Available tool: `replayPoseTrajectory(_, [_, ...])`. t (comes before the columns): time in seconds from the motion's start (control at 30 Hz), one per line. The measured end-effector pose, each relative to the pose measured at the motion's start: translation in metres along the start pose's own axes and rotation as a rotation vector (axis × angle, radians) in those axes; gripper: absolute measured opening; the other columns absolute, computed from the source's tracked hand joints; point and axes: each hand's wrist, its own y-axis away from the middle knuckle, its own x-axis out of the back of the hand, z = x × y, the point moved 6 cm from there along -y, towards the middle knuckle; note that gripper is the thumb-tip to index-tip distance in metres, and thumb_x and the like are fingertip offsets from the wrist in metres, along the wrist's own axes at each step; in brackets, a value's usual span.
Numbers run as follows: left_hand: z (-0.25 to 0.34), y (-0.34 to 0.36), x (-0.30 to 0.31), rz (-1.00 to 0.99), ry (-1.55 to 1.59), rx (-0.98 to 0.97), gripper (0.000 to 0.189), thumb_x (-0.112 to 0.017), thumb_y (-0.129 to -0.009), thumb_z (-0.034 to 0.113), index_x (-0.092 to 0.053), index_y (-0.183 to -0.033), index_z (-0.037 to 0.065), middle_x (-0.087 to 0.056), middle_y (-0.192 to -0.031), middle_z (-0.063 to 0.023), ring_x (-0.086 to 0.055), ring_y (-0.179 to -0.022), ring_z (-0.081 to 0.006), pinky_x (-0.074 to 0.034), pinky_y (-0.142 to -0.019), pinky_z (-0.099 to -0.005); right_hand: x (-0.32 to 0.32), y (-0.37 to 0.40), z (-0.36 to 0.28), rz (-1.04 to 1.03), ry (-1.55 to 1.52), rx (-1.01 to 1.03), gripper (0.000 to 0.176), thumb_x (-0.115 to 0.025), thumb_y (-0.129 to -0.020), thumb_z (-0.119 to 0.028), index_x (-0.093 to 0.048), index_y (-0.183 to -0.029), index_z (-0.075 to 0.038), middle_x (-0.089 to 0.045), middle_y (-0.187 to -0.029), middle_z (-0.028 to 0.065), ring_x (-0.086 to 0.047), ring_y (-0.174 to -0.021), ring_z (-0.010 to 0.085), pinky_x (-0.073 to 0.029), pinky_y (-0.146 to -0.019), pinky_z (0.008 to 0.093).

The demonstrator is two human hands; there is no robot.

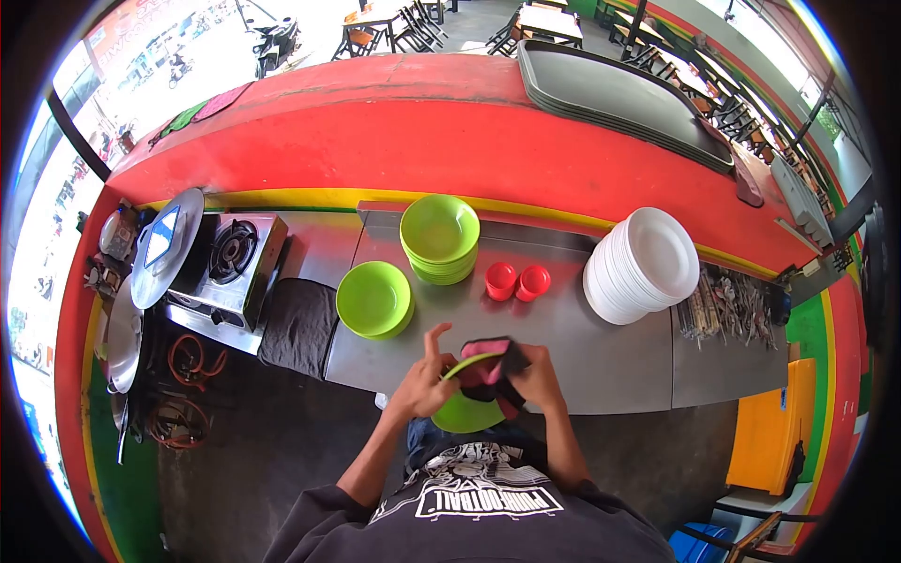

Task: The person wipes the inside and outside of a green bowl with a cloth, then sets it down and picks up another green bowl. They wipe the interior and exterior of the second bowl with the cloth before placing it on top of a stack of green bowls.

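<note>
A green bowl [462,413] is held tilted in front of the body, close to the counter's front edge. My left hand [427,383] grips its rim, with the index finger raised. A black and pink cloth [490,366] is bunched in my right hand [537,379] and pressed against the bowl's inner side. Beyond my hands stand a shorter stack of green bowls [374,298] and a taller stack of green bowls [439,230]. Two red cups [501,281] sit to the right of the stacks.
White plates [662,258] are piled on the steel counter [601,371], beside a heap of cutlery [727,305]. At left are a gas stove [233,253] and a folded dark cloth [300,328]. Grey trays [610,94] rest on the red ledge [375,141].
</note>
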Motion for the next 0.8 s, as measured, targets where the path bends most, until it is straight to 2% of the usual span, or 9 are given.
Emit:
replayPoseTrajectory(0.13, [-0.013, -0.002, 0.011, 0.153, 0.427, 0.02, 0.082, -0.05, -0.074, 0.008, -0.012, -0.146, 0.004, -0.062, -0.098, -0.0149, -0.06, -0.09, -0.0266, -0.047, -0.089, -0.0362, 0.018, 0.008, 0.019, 0.228, -0.233, 0.048, 0.021, -0.062, -0.086, 0.001, -0.069, -0.106, 0.004, -0.074, -0.092, 0.0084, -0.067, -0.086, 0.0138, -0.052, -0.079, 0.0306])
replayPoseTrajectory(0.17, [-0.016, -0.002, 0.012, 0.186, 0.493, 0.044, 0.081, -0.052, -0.075, 0.008, -0.015, -0.146, 0.005, -0.062, -0.104, -0.0126, -0.06, -0.095, -0.0257, -0.047, -0.091, -0.0363, 0.02, 0.017, 0.05, 0.11, -0.186, -0.006, 0.028, -0.06, -0.094, -0.006, -0.065, -0.12, 0.004, -0.07, -0.113, 0.0081, -0.064, -0.102, 0.0151, -0.05, -0.091, 0.0316])
replayPoseTrajectory(0.3, [-0.049, -0.001, 0.002, 0.222, 0.905, 0.233, 0.061, -0.051, -0.084, 0.011, -0.031, -0.14, 0.001, -0.062, -0.107, -0.0158, -0.063, -0.096, -0.0268, -0.051, -0.091, -0.0371, 0.011, 0.038, 0.085, 0.323, -0.931, -0.071, 0.047, -0.051, -0.104, -0.026, -0.042, -0.144, -0.003, -0.052, -0.14, 0.0104, -0.054, -0.123, 0.02, -0.043, -0.107, 0.0364])
replayPoseTrajectory(0.47, [-0.076, 0.008, -0.019, 0.014, 1.09, 0.576, 0.04, -0.051, -0.094, 0.02, -0.058, -0.124, -0.005, -0.067, -0.113, -0.0187, -0.068, -0.101, -0.0271, -0.056, -0.086, -0.0382, -0.02, 0.062, 0.186, 0.275, -0.84, 0.098, 0.054, -0.054, -0.101, -0.032, -0.037, -0.145, -0.005, -0.05, -0.139, 0.0095, -0.052, -0.125, 0.0221, -0.04, -0.11, 0.0374])
replayPoseTrajectory(0.5, [-0.071, 0.007, -0.02, 0.027, 1.076, 0.54, 0.042, -0.049, -0.096, 0.023, -0.057, -0.127, -0.005, -0.066, -0.116, -0.0186, -0.067, -0.104, -0.027, -0.055, -0.089, -0.0385, -0.038, 0.074, 0.228, 0.281, -0.519, 0.165, 0.053, -0.055, -0.1, -0.03, -0.039, -0.143, -0.005, -0.051, -0.139, 0.0098, -0.052, -0.125, 0.0218, -0.039, -0.111, 0.0375])
replayPoseTrajectory(0.57, [-0.051, 0.004, -0.026, 0.055, 1.049, 0.467, 0.048, -0.047, -0.099, 0.031, -0.054, -0.131, -0.004, -0.063, -0.122, -0.0183, -0.066, -0.108, -0.0267, -0.052, -0.095, -0.0392, -0.02, 0.043, 0.184, 0.344, -0.955, -0.164, 0.033, -0.059, -0.098, -0.027, -0.056, -0.121, -0.003, -0.061, -0.114, 0.0092, -0.059, -0.103, 0.0205, -0.043, -0.104, 0.0353])
replayPoseTrajectory(0.67, [-0.015, -0.003, -0.017, 0.165, 1.031, 0.238, 0.059, -0.038, -0.102, 0.044, -0.05, -0.135, -0.004, -0.058, -0.132, -0.0184, -0.059, -0.122, -0.0279, -0.045, -0.105, -0.0413, 0.0, 0.007, 0.013, 0.427, -0.133, 0.27, 0.012, -0.058, -0.088, -0.008, -0.052, -0.098, -0.005, -0.058, -0.104, 0.0102, -0.055, -0.101, 0.0183, -0.037, -0.107, 0.034])
replayPoseTrajectory(0.7, [-0.006, -0.003, -0.015, 0.125, 1.019, 0.177, 0.062, -0.036, -0.102, 0.048, -0.047, -0.138, -0.002, -0.055, -0.136, -0.0175, -0.054, -0.127, -0.0283, -0.043, -0.107, -0.0416, 0.002, 0.001, -0.001, 0.491, -0.151, 0.341, 0.018, -0.054, -0.093, -0.017, -0.044, -0.08, -0.009, -0.048, -0.078, 0.0057, -0.048, -0.074, 0.0154, -0.044, -0.093, 0.0309])
replayPoseTrajectory(0.8, [0.007, -0.006, -0.006, 0.138, 0.834, -0.082, 0.069, -0.03, -0.102, 0.058, -0.045, -0.138, 0.0, -0.049, -0.143, -0.0166, -0.043, -0.137, -0.0301, -0.037, -0.111, -0.0421, 0.003, -0.009, 0.045, 0.282, -0.815, 0.499, 0.03, -0.05, -0.097, -0.024, -0.041, -0.073, -0.01, -0.046, -0.073, 0.0059, -0.043, -0.065, 0.0174, -0.043, -0.08, 0.0347])
